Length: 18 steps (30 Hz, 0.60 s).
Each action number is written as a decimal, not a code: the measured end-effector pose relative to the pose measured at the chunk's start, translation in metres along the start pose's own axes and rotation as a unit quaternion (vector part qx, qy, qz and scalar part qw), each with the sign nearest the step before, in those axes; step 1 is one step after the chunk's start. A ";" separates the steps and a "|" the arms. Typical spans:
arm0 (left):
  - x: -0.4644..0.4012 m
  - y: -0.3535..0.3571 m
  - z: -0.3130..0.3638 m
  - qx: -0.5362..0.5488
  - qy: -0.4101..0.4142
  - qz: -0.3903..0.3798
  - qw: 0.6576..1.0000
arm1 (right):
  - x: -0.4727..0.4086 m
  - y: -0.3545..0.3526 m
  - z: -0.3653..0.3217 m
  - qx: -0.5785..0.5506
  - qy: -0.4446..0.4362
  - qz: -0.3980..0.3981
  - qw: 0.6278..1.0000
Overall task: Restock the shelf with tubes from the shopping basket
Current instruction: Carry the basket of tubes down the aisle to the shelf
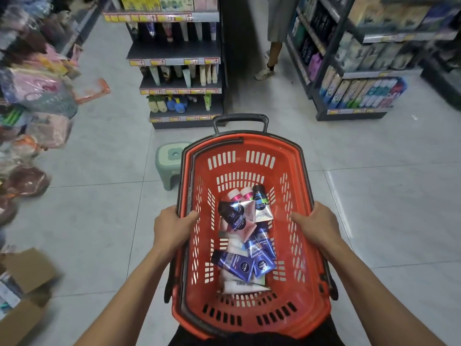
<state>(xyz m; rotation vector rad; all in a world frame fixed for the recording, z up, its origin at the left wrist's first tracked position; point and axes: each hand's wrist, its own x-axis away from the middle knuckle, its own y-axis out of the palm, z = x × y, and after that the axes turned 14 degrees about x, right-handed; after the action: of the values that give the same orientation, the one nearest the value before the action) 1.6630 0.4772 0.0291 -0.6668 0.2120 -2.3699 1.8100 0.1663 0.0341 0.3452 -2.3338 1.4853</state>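
Both hands (172,228) gripping basket (252,318) rim, tubes (247,238) between

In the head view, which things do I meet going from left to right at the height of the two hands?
Left hand on the basket's left rim → tubes inside the basket → right hand on the right rim.

Grey tiled floor (112,221) carries a green stool (169,163), dark shelf units (184,121), and cardboard boxes (27,295) at left.
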 end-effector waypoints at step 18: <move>-0.159 0.110 0.133 -0.018 0.006 0.024 1.000 | -0.216 -0.068 -0.056 -0.039 -0.017 0.005 0.999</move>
<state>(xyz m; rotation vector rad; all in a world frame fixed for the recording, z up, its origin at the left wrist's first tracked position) 1.8966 0.4961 0.0439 -0.6562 0.2728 -2.3305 2.0420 0.1921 0.0215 0.3408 -2.4160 1.3986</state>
